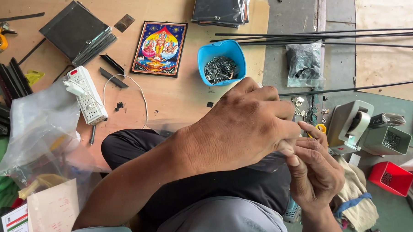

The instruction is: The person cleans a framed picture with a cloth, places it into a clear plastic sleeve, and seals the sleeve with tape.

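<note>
Left hand point(246, 128) and right hand point(314, 174), fingers curled together over a clear plastic sleeve point(267, 162), grip contents indiscernible; blue bowl of metal clips point(221, 63) nearby.

Blue bowl point(221, 51), red tray point(391, 178), white power strip point(87, 93)

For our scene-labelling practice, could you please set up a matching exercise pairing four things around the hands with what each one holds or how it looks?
Things:
1. blue bowl
2. red tray
3. white power strip
4. framed picture

Descriptions:
A. a plug and white cable in it
B. full of small metal clips
C. colourful, flat on the wooden board
D. low on the right, a few small dark parts inside

Pairs: 1-B, 2-D, 3-A, 4-C
</note>
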